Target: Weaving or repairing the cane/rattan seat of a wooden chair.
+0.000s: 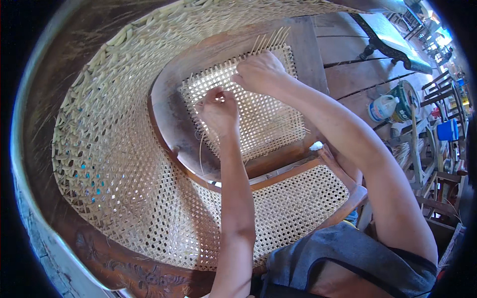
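Observation:
A woven cane panel (263,116) fills the opening of a wooden chair seat (171,107), with pegs or cane ends around its border. My left hand (218,111) is over the panel's left part, its fingers curled together; anything pinched in them is hidden. Below that hand, a thin cane strand (200,149) hangs in a loop near the panel's left edge. At the far edge my right hand (261,72) is closed with its knuckles up, against the weave. Its fingertips are hidden. Beside it, several loose cane ends (271,40) stick out past the far border.
A curved cane backrest (114,129) with a carved dark wooden frame (134,270) wraps round the left and near sides. To the right are a dark-framed bench (392,42), a plastic jug (382,108), a green container (400,97), a blue bucket (447,130) and wooden chair parts (417,149).

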The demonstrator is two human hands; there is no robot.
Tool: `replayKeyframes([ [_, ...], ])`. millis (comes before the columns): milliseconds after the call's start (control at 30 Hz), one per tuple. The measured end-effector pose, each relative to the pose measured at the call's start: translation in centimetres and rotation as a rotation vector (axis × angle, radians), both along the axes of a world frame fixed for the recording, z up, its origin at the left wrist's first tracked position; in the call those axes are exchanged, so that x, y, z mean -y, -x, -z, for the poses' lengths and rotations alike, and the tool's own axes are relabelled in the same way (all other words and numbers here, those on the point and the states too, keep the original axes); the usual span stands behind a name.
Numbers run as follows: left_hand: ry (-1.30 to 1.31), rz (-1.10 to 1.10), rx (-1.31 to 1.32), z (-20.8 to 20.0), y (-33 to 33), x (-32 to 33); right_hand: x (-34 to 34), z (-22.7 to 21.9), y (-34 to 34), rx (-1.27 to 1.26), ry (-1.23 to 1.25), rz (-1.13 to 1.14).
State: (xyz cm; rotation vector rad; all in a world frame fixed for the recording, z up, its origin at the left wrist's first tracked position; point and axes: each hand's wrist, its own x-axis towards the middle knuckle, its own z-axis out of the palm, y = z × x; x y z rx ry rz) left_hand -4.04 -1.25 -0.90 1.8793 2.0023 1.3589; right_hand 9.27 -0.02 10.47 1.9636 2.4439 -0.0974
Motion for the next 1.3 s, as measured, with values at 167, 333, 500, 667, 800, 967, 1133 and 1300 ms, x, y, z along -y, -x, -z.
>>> replayKeyframes([
  [167, -0.116, 0.076, 0.095, 0.4, -0.1, -0.1, -0.4, 0.9, -0.7, -0.007, 0.019, 0.029],
  [333, 0.058, 0.104, 0.415, -0.7, 0.2, 0.5, -0.5, 2.1, -0.9, -0.034, 0.009, 0.028],
  [500, -0.088, 0.051, 0.124, 0.3, 0.4, 0.1, -0.8, 0.5, -1.6, -0.059, -0.013, 0.132],
  [667, 0.046, 0.097, 0.227, 0.6, 0.3, 0.0, -1.3, -0.5, -3.3, -0.081, -0.014, 0.272],
  [800, 0.004, 0.119, 0.206, 1.1, -0.4, 0.2, -1.4, -1.5, -7.2, -0.155, -0.295, 0.425],
  [967, -0.37, 0.183, -0.005, -0.1, -0.9, -0.7, 0.7, -1.5, -7.2, -0.218, -0.455, 0.352],
  [1133, -0.062, 0.692, 0.809, -4.1, -3.1, -1.1, 3.5, -3.7, -4.5, -0.224, -0.38, 0.243],
  [1300, -0.027, 0.43, 0.858, -3.0, 0.2, -0.3, 0.9, -0.5, -2.1, -0.033, 0.02, 0.081],
])
